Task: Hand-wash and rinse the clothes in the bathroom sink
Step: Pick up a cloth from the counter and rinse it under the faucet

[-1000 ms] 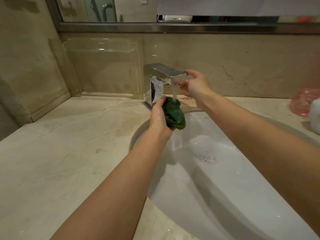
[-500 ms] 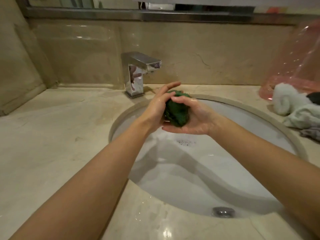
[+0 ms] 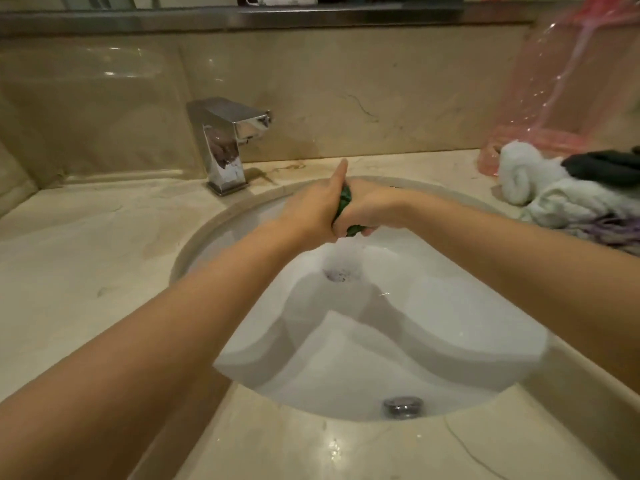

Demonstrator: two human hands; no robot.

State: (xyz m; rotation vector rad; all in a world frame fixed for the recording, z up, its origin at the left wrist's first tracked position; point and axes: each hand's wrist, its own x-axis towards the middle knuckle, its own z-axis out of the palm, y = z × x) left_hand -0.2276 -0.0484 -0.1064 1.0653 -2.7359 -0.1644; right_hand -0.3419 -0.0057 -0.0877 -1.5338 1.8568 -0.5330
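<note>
Over the back of the white sink (image 3: 433,306), my two hands squeeze a small dark green cloth (image 3: 345,202) between them. My left hand (image 3: 317,209) presses it from the left, thumb sticking up. My right hand (image 3: 372,207) wraps around it from the right, fingers curled under. Only slivers of the green cloth show, between the palms and below them. Water falls from the cloth toward the drain (image 3: 341,273). The chrome faucet (image 3: 225,140) stands at the back left; no water comes out of it.
A pile of white, dark and purple clothes (image 3: 571,195) lies on the counter at the right, in front of a pink plastic bag (image 3: 568,91). The beige marble counter (image 3: 86,258) stretches left. An overflow hole (image 3: 402,406) sits in the sink's near wall.
My right hand left the faucet and joined the left around the green cloth. Both hands moved over the basin and closed tighter on it; water now falls from the cloth.
</note>
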